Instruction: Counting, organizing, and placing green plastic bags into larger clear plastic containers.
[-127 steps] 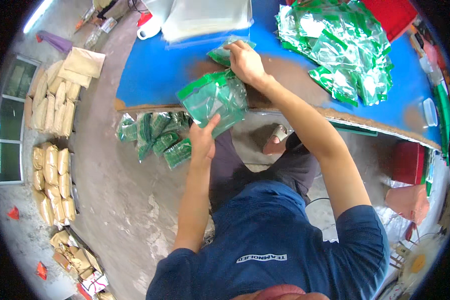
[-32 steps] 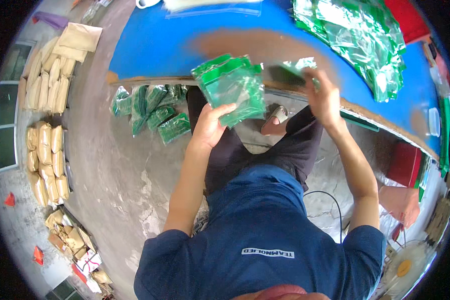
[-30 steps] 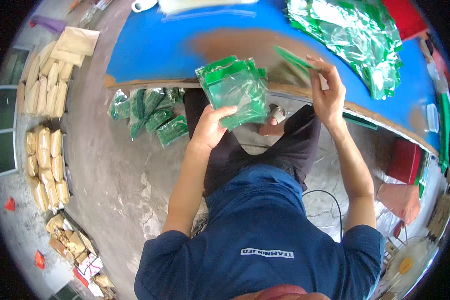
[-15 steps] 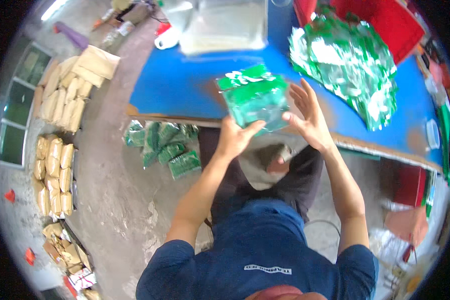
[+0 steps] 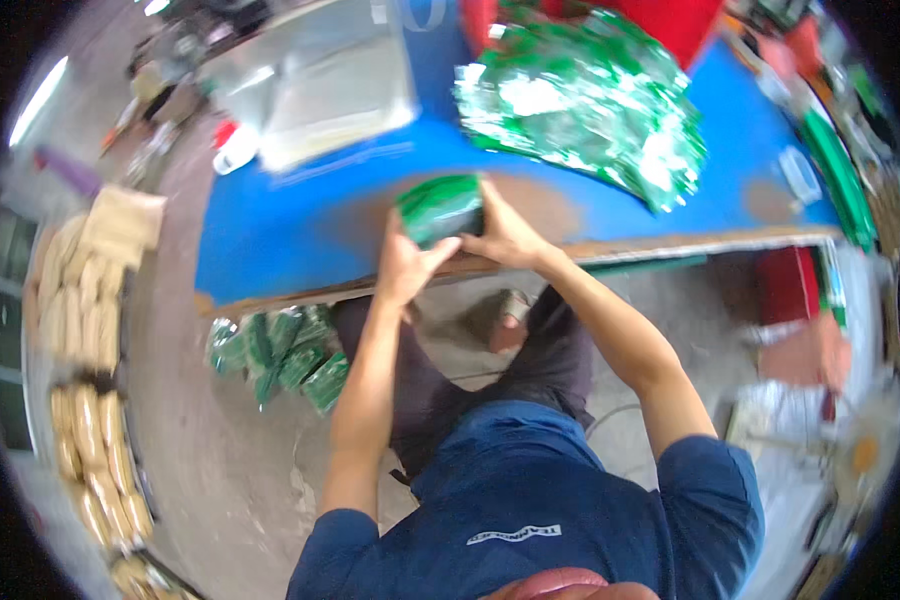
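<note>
Stack of green packets (image 5: 440,212) sits between both hands, over the worn brown patch near the front edge of the blue bench (image 5: 290,225). Blur hides whether its underside touches the bench. Left hand (image 5: 407,266) has the left side and near edge: fingers wrapped at the side, thumb laid across the near edge. Right hand (image 5: 505,232) presses from the right, fingers along that side, thumb tip close to the left thumb. Both sets of fingers look pinched on the stack; exact contact smeared.

Heap of loose green packets (image 5: 590,110) lies beyond, to the right; clear plastic sheets (image 5: 340,95) to the left; green bundles (image 5: 275,350) on the floor below.

Risks, as judged: packets look slick and thin, so uneven squeeze could shear the stack and fan out layers. Pressing too hard from both sides could buckle the middle. If one hand lets go early, outer packets could slide out; being near the front edge, some could drop to the floor by the bundles. Drifting right and away, the stack could catch the heap and mix with loose packets.
</note>
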{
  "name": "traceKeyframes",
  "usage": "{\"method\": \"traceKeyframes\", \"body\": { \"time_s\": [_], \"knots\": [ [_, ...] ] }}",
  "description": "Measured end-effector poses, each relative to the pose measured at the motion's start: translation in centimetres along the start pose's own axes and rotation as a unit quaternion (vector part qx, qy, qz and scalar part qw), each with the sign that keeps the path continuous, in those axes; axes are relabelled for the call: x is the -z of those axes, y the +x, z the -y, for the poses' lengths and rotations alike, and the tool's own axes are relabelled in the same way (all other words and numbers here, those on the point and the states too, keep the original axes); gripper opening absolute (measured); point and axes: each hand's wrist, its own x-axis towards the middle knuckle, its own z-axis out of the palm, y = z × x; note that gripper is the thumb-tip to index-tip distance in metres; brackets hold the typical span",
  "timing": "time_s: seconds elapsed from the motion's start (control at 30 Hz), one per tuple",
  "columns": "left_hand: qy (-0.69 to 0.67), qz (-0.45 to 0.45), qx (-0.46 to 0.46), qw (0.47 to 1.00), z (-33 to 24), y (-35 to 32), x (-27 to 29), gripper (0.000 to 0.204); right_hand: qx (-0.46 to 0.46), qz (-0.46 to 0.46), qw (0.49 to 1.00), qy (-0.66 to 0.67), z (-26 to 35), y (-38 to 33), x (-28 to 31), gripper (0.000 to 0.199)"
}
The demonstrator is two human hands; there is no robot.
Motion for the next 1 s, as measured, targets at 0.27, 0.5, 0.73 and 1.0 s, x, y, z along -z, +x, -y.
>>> {"method": "traceKeyframes", "body": {
  "time_s": [0.27, 0.5, 0.73, 1.0],
  "knots": [
    [0.006, -0.088, 0.040, 0.995, 0.1, -1.8, -0.5, 0.039, -0.083, 0.157, 0.984, 0.033, 4.0, 1.8, 5.4, 0.070],
    [-0.395, -0.198, 0.221, 0.869, -1.6, -8.0, 0.6, 0.044, -0.126, -0.283, 0.809, -0.500, -10.2, 8.9, 15.8, 0.091],
    [-0.512, -0.251, 0.331, 0.752, -1.0, -13.3, -0.4, 0.045, -0.130, -0.128, 0.850, -0.495, -9.0, 5.3, 7.9, 0.100],
    [-0.482, -0.218, 0.299, 0.794, -0.2, -13.7, -0.5, 0.047, -0.032, 0.009, 0.896, -0.442, -2.0, 0.7, 3.5, 0.070]
  ]
}}
